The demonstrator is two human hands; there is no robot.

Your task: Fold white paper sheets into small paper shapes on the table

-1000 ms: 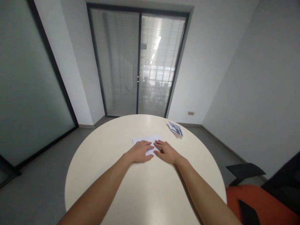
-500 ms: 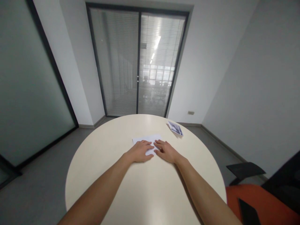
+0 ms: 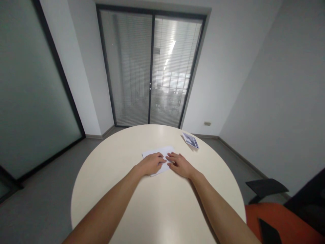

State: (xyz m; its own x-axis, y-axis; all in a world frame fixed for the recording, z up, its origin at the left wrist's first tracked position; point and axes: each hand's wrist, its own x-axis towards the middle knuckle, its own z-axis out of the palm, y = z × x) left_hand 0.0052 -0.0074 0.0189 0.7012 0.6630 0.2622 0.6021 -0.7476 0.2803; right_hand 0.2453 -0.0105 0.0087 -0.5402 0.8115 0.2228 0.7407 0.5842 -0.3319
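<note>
A white sheet of paper (image 3: 158,171), possibly folded, lies flat near the middle of the round table (image 3: 154,210). My left hand (image 3: 151,163) rests palm down over the paper's left part, its fingers bent a little and its thumb drawn in close to them. Lying on the right part of the sheet is my right hand (image 3: 179,164), fingers spread and pointing left. A small gap separates the fingertips of both hands. The hands cover much of the paper, and its right edge is mostly hidden.
A folded printed card (image 3: 190,140) stands near the table's far right edge. To the right is an office chair with an orange seat (image 3: 281,222) and a black armrest (image 3: 266,188). Beyond the table are glass doors with blinds (image 3: 127,74).
My left thumb has drawn in towards the fingers. The paper sits slightly further left and nearer, with its lower left edge now showing below my left hand. My right hand has barely moved.
</note>
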